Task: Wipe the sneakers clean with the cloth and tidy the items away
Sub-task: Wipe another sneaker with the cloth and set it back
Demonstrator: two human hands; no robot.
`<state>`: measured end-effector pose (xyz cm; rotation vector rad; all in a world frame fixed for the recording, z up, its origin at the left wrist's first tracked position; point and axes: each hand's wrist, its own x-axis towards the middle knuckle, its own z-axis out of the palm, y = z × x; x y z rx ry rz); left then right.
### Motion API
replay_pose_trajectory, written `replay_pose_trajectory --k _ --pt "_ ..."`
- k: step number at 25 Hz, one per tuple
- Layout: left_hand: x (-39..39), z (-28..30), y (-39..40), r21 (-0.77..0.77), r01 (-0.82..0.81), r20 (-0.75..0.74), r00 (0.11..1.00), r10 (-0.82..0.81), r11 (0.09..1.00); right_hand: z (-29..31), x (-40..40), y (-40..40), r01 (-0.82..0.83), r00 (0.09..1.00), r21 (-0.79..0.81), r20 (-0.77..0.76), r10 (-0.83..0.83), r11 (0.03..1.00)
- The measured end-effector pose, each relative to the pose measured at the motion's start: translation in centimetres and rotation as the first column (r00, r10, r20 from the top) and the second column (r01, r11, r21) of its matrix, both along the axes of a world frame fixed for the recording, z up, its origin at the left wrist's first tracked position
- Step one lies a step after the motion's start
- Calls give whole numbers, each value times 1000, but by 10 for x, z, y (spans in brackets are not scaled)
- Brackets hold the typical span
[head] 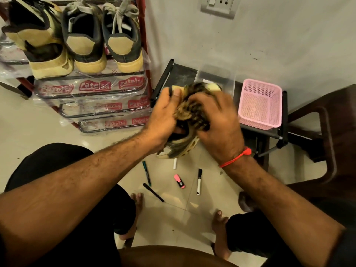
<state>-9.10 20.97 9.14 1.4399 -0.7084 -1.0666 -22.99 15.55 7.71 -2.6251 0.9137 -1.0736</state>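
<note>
My left hand (163, 116) grips a dark-and-cream sneaker (181, 146) held up in the air above the floor, thumb over its upper edge. My right hand (217, 122) clutches a dark patterned cloth (189, 106) bunched against the shoe's top; the hand and cloth are motion-blurred. Most of the sneaker is hidden behind both hands. Three matching sneakers (84, 35) stand heel-out on the top shelf of a red metal shoe rack (90, 89) at the upper left.
A pink mesh basket (260, 105) and a clear plastic box (215, 74) sit on a low black table (181, 74) by the wall. Several markers and a pink highlighter (179, 181) lie on the tiled floor. A brown plastic chair (327, 135) stands right.
</note>
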Motion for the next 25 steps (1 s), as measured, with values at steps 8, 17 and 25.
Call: replay_pose_trajectory --k 8,17,25 --pt "9 0 0 32 27 -18 999 -26 999 -2 -1 2 -15 1000 -45 -23 14 999" --pt "19 1 -6 -7 -55 -4 998 55 998 -10 2 10 -74 992 -30 -101 71 997" --pt "2 -1 -7 -12 78 19 997 -78 997 15 -8 -23 93 995 -10 35 -92 996"
